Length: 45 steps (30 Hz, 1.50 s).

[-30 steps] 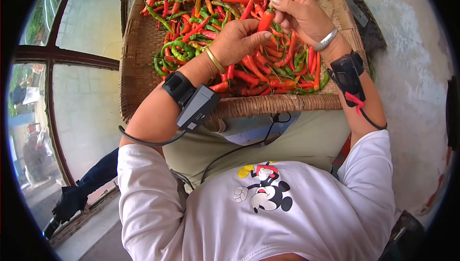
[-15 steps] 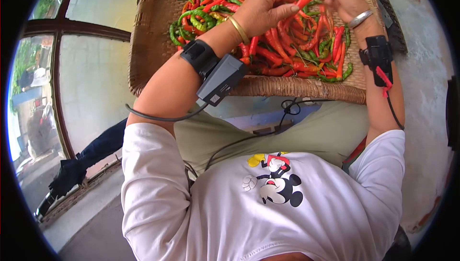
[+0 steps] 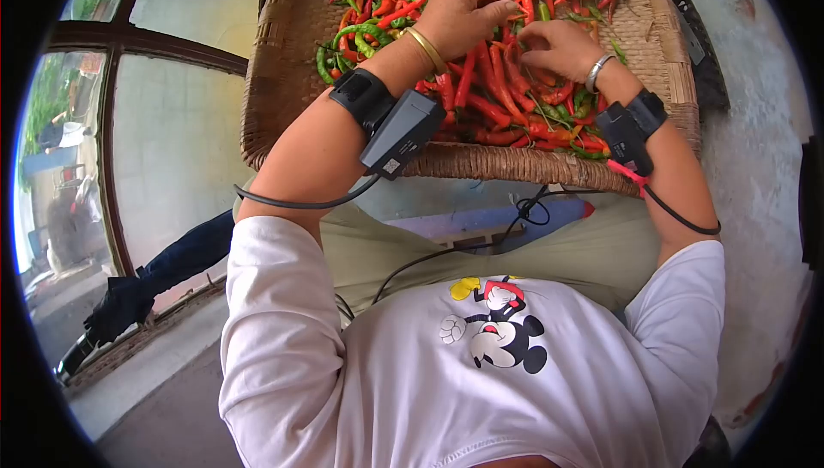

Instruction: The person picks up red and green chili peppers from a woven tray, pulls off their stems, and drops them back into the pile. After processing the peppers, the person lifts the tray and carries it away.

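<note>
A woven basket (image 3: 446, 161) holds many red and green chili peppers (image 3: 493, 82). Over the pile, my left hand (image 3: 472, 17) has its thumb and fingers pinched together; what lies between them is too small to make out. Just right of it, my right hand (image 3: 562, 49) is low over the peppers, its fingers bent and its thumb apart from them, with nothing visibly held. The fingertips of both hands are close together but not touching.
Dark devices are strapped to both forearms, with a black cable (image 3: 429, 255) crossing the lap. A folded dark umbrella (image 3: 189, 253) leans by the window (image 3: 180, 124) at left. A dark object (image 3: 699, 47) lies right of the basket.
The red pepper that was held up between both hands is no longer between them. My right hand has moved left and down onto the pile. Several peppers at the basket's right have shifted.
</note>
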Motion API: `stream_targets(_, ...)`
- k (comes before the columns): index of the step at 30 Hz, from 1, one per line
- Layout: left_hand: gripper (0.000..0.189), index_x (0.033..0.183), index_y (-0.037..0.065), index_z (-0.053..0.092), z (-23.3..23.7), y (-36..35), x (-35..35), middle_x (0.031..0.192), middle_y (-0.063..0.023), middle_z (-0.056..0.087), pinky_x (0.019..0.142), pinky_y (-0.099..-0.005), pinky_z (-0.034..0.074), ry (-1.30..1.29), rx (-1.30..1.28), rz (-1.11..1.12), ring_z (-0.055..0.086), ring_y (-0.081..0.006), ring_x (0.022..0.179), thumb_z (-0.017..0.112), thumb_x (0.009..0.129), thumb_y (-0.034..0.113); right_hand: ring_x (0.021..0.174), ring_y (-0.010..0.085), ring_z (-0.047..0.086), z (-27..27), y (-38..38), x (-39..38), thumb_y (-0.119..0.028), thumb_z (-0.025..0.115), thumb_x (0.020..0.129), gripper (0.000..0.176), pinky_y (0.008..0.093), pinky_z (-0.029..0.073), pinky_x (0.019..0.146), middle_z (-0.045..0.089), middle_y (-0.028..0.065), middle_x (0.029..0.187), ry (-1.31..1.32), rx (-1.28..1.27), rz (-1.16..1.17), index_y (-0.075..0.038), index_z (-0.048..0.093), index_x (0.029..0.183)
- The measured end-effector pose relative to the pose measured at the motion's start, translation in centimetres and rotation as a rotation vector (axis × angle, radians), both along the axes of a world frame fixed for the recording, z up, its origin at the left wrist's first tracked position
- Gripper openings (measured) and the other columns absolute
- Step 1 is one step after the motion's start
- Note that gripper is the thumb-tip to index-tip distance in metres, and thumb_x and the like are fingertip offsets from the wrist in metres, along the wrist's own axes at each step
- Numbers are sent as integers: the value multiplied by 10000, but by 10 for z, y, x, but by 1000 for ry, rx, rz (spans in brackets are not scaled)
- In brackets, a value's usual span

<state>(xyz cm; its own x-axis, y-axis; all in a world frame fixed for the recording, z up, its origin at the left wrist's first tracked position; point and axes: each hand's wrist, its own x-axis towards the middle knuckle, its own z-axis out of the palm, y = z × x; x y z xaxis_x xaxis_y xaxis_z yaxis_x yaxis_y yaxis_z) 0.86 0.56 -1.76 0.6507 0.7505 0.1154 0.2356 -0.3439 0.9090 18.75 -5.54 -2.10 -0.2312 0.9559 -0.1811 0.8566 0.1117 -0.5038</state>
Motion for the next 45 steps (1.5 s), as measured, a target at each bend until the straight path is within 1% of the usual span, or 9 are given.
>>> stream_targets(9,238,974,31,574,-2,2,0,725,3,576,528,-199,415,137,-25,22,481,-41,582,546,805,195,816,292,557,-6,-3,-8,-319,615,678,391,351,428,725,589,149,853,73,-194,-9,-54,548,957)
stream_targets(11,220,906,30,600,-7,1,0,732,-78,615,615,-259,463,147,-1,-5,579,-126,651,579,760,194,807,292,558,-9,-2,-11,-336,594,694,360,350,430,717,591,149,833,92,-175,-32,-49,566,910)
stream_targets(15,225,906,45,605,-12,3,0,752,-89,617,635,-265,463,164,33,-47,585,-144,666,582,749,204,798,306,556,-11,0,-17,-344,582,702,349,360,430,713,592,155,803,121,-118,-65,-33,576,860)
stream_targets(18,239,909,44,603,-18,5,1,755,-99,614,639,-269,463,132,115,-78,588,-159,671,583,741,212,662,247,584,-13,3,-11,-296,580,719,293,324,461,609,597,124,708,97,80,24,-20,574,819)
stream_targets(20,271,992,19,561,-8,0,1,727,-18,585,542,-206,431,238,118,-156,500,-53,593,568,791,201,498,130,546,8,1,-8,-224,561,748,203,243,444,472,571,59,602,499,-236,-201,-26,573,787)
stream_targets(23,296,1006,19,554,8,-8,3,706,-10,577,519,-204,426,268,-76,-165,489,-46,579,579,787,217,433,40,478,9,3,1,-176,542,766,144,171,388,401,534,2,561,669,-204,-254,-35,572,773)
stream_targets(33,168,884,45,550,5,-6,3,677,4,576,434,-152,353,-22,-460,-81,468,-17,518,557,802,192,514,58,500,12,-5,-2,-225,505,797,301,186,395,421,545,9,650,746,-164,-287,-27,513,1023)
stream_targets(41,147,827,73,545,9,-3,2,693,25,555,492,-171,394,-299,-577,96,477,-36,555,536,817,219,473,60,495,19,-13,-19,-212,487,837,211,185,394,415,542,5,570,873,-393,-203,-28,546,754)
stream_targets(45,153,853,73,541,3,5,-3,694,18,549,502,-178,408,-415,-761,56,488,-47,563,516,830,222,476,50,486,22,-12,-19,-193,482,837,229,174,398,434,531,-2,554,721,5,-132,-19,551,707)
